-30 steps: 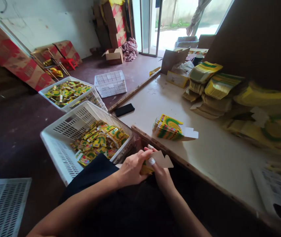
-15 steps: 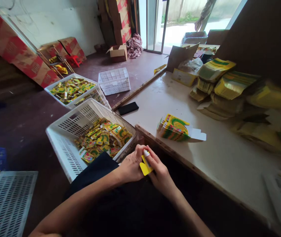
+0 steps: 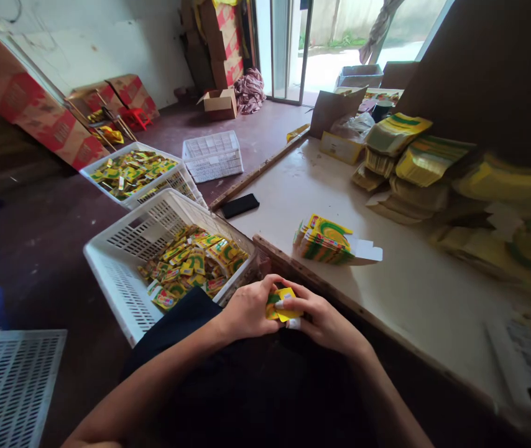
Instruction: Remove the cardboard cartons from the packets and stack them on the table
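Note:
Above my lap, my left hand (image 3: 249,309) and my right hand (image 3: 324,317) both grip a small yellow and green carton (image 3: 288,305). White wrapping covers fingertips of my right hand, which lie across the carton's face. My left fingers close round its other side, partly hiding it. Just left of my hands, a white plastic crate (image 3: 111,274) holds a heap of small yellow-green packs (image 3: 195,261). On the table beyond my right hand lies a stack of flat yellow cartons (image 3: 324,239), a white flap sticking out to the right.
The white table (image 3: 284,180) has a wooden edge and carries a black phone (image 3: 240,206) and bundled carton stacks (image 3: 433,158). A second filled crate (image 3: 130,171), another white crate (image 3: 213,155) and an open cardboard box (image 3: 219,104) stand on the floor.
My right hand has turned and shifted right, its fingers now across the carton. The yellow flap that stuck out below has been pressed in, and the carton's face shows more. The view moved slightly.

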The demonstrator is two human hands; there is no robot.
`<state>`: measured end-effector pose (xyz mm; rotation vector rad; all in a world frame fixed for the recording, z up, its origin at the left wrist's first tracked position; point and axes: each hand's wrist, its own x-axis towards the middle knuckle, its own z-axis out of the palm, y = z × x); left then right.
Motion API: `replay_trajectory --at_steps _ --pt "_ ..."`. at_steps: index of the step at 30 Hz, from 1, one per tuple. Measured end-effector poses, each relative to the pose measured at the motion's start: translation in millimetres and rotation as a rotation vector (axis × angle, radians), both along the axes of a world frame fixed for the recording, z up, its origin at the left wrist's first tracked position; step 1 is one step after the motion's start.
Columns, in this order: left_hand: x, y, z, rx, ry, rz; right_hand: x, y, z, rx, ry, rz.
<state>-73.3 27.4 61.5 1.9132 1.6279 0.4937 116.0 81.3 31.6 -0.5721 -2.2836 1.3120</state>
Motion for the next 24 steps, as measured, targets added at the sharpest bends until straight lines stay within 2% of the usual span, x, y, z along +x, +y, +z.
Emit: replay_trajectory --at_steps 2,6,11,13,17,20,22,24 --pt "1.9 -0.8 -2.7 0.012 0.044 -0.031 -2.8 -1.3 0.4 -0.039 0.012 -0.023" --pt "1.4 -2.4 -8.6 0.098 0.083 -0.075 -12.7 -9.6 -7.3 -0.089 0.112 -0.173" --pt "-1.6 -2.7 -8.6 0.138 0.037 -0.03 -13.1 -12.8 -10.9 -0.145 0.219 -0.107" --pt "-1.8 -2.0 -7.3 0.159 0.048 -0.01 -16.1 -12.6 -12.4 -0.115 0.198 -0.112" --pt "-10.1 1.9 -0.9 0.156 0.144 0.017 -23.6 -6.4 -15.0 0.026 0.191 -0.217" --pt "-30.2 8.6 8.0 0.139 0.394 0.178 -11.8 15.7 -8.5 0.104 0.198 -0.449" --pt "-46.5 13.5 12.8 0.193 0.573 0.325 4.9 39.0 -1.8 0.201 0.127 -0.734" --pt "-58.8 16.6 14.0 0.218 0.636 0.388 21.9 63.4 2.6 0.298 0.005 -0.983"
